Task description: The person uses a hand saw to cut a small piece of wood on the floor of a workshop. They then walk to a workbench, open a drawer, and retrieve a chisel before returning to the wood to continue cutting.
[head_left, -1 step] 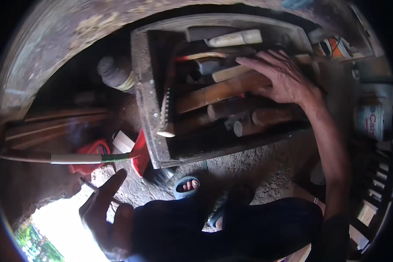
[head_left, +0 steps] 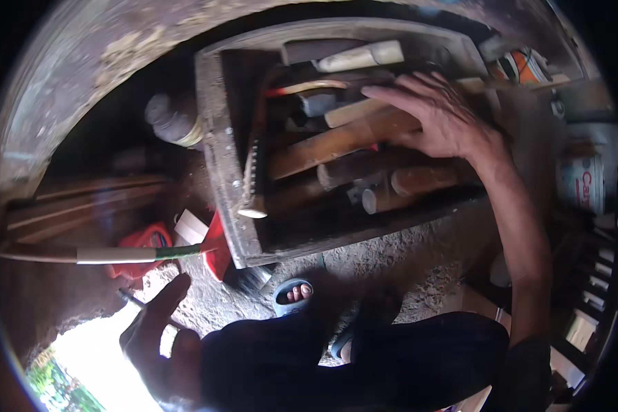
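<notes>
A worn wooden box [head_left: 216, 158] holds several wooden-handled tools and a brown wooden bar [head_left: 316, 150]. My right hand [head_left: 439, 120] rests over the bar, fingers spread, its thumb against the wood. Just beyond lie a pale handle [head_left: 360, 57] and a red-and-tan curved handle [head_left: 309, 87]; a dark tool with a studded edge [head_left: 254, 175] leans along the box's left side. My left hand [head_left: 158, 343], low at the left and in shadow, has a thin pale stick [head_left: 134, 299] between its fingers.
A plastic jar [head_left: 172, 120] sits left of the box. Below it are a red object [head_left: 130, 264], a long handle [head_left: 117, 255] and a brush [head_left: 247, 280]. A paint can [head_left: 580, 178] and dark slatted object [head_left: 594, 275] stand at right. My sandalled foot [head_left: 295, 295] is below.
The box and tools appear slightly farther left in the view. My left hand is slightly lower and farther left; my right hand has shifted a little up and left.
</notes>
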`<state>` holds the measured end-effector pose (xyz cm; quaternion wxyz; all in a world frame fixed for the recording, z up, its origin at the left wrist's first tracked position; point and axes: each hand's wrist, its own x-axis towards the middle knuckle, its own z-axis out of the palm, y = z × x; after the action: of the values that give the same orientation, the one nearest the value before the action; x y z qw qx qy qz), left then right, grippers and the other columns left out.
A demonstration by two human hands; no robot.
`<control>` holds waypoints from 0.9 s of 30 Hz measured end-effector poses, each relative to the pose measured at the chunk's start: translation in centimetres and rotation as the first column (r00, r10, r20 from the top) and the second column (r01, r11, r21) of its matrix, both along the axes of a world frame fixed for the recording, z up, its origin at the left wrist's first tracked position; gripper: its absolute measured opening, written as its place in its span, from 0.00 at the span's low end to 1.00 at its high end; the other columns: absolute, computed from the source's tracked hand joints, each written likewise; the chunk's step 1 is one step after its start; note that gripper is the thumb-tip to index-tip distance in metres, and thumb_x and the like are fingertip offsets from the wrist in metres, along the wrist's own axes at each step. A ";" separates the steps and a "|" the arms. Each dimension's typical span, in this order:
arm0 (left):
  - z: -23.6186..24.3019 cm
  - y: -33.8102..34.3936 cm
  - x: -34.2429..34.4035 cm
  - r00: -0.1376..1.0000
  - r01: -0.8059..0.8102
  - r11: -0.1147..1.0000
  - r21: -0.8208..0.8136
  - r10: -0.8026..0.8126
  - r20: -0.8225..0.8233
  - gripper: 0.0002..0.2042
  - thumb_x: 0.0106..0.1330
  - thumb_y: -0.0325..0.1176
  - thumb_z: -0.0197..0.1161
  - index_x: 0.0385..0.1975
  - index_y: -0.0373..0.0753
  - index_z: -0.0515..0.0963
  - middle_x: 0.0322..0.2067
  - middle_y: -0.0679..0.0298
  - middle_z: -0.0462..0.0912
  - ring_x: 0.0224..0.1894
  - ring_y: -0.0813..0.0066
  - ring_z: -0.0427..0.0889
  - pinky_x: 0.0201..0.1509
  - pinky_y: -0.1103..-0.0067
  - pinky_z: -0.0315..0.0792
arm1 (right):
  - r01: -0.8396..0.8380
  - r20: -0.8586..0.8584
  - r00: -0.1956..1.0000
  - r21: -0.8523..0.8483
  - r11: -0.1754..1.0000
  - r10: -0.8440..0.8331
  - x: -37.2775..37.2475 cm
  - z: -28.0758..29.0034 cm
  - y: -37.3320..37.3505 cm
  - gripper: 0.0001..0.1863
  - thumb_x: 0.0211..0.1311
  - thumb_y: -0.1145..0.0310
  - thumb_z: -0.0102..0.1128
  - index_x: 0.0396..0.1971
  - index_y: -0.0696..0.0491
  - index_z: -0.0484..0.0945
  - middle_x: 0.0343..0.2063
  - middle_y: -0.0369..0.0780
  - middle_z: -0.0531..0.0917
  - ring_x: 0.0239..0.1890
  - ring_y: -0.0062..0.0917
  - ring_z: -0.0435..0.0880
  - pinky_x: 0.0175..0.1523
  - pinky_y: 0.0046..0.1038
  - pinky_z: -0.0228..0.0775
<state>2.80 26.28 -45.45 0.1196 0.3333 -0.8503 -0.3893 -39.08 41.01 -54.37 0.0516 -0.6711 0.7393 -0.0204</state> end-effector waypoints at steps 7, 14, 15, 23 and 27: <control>0.3 0.0 0.3 0.978 -0.068 0.991 0.115 0.044 0.203 0.34 0.70 0.57 0.51 0.62 0.30 0.71 0.54 0.47 0.80 0.53 0.59 0.82 0.58 0.68 0.71 | 0.043 -0.023 0.999 -0.020 0.999 -0.044 -0.7 -1.4 1.4 0.40 0.49 0.54 0.76 0.65 0.37 0.70 0.46 0.33 0.78 0.54 0.28 0.75 0.63 0.40 0.63; -1.4 0.3 -2.1 0.989 -0.128 0.989 0.077 0.122 0.081 0.37 0.66 0.61 0.57 0.63 0.34 0.71 0.52 0.49 0.83 0.47 0.55 0.86 0.50 0.66 0.78 | -0.001 -0.019 1.000 -0.109 0.994 -0.001 -0.6 -1.9 1.2 0.40 0.48 0.54 0.76 0.64 0.37 0.70 0.47 0.34 0.78 0.54 0.30 0.74 0.61 0.39 0.63; -2.1 0.2 -2.3 0.987 -0.148 0.985 0.084 0.141 0.079 0.39 0.65 0.63 0.57 0.64 0.34 0.69 0.53 0.49 0.82 0.48 0.55 0.86 0.51 0.66 0.78 | -0.013 -0.023 1.000 -0.125 0.992 0.010 -0.5 -2.0 1.3 0.40 0.48 0.55 0.76 0.64 0.38 0.70 0.47 0.34 0.78 0.53 0.30 0.75 0.61 0.39 0.64; -9.4 -1.1 -7.3 0.953 0.015 0.979 0.202 0.048 -0.301 0.37 0.65 0.32 0.63 0.73 0.33 0.54 0.70 0.47 0.62 0.72 0.55 0.61 0.74 0.62 0.54 | -0.042 -0.014 0.999 -0.139 0.989 0.040 -0.6 -1.8 1.7 0.42 0.48 0.56 0.75 0.66 0.40 0.68 0.45 0.36 0.75 0.50 0.32 0.73 0.56 0.40 0.63; -13.2 -1.2 -9.4 0.932 -0.112 0.980 0.163 0.161 -0.326 0.37 0.71 0.36 0.60 0.74 0.33 0.48 0.73 0.47 0.53 0.76 0.57 0.51 0.75 0.65 0.49 | -0.044 -0.002 0.999 -0.081 0.996 0.044 -0.4 -1.1 1.5 0.43 0.48 0.55 0.75 0.66 0.41 0.67 0.46 0.37 0.74 0.50 0.33 0.73 0.55 0.40 0.62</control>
<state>-6.63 25.07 -58.61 0.2665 0.3279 -0.7620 -0.4907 -39.44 42.47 -55.42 0.0248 -0.6889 0.7228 -0.0491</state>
